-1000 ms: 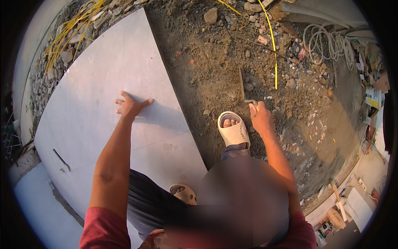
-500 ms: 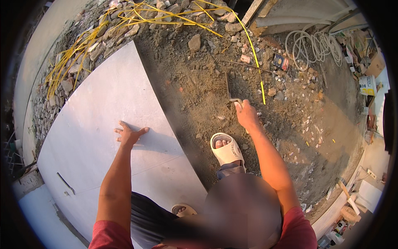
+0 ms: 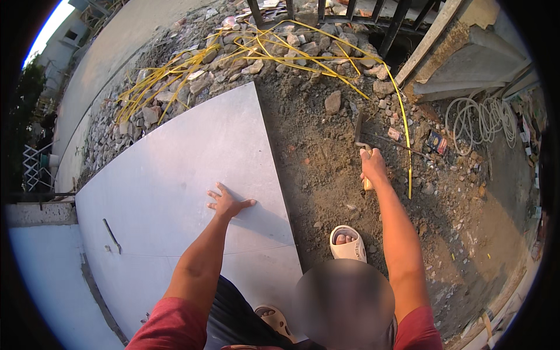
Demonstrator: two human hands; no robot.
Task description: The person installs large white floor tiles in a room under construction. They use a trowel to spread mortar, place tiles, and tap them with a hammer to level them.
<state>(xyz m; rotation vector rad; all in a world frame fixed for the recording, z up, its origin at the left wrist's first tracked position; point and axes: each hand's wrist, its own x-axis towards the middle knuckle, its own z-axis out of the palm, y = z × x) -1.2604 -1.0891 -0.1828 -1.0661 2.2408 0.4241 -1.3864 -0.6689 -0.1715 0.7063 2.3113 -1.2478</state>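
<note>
My left hand [image 3: 228, 205] rests on a large pale grey sheet [image 3: 169, 192], its fingers spread apart and nothing held. To the right of the sheet's straight edge, my right hand [image 3: 374, 167] is closed round the wooden handle [image 3: 368, 184] of a trowel. The trowel's blade [image 3: 359, 126] points away from me over loose brown soil [image 3: 318, 154] and shows nearly edge-on. I cannot tell whether it touches the soil. My sandalled foot [image 3: 348, 242] stands on the soil nearer to me, below the right hand.
Rubble [image 3: 192, 87] with tangled yellow strips [image 3: 256, 44] lies beyond the sheet. One long strip curves down right of the trowel. A thin rod [image 3: 396, 144], a printed packet [image 3: 436, 142] and a coiled pale hose [image 3: 484, 122] lie farther right. A dark metal grille [image 3: 396, 26] stands behind.
The view has tilted up and shifted left. My right hand has moved the trowel farther from my foot across the soil. My left hand stays on the sheet.
</note>
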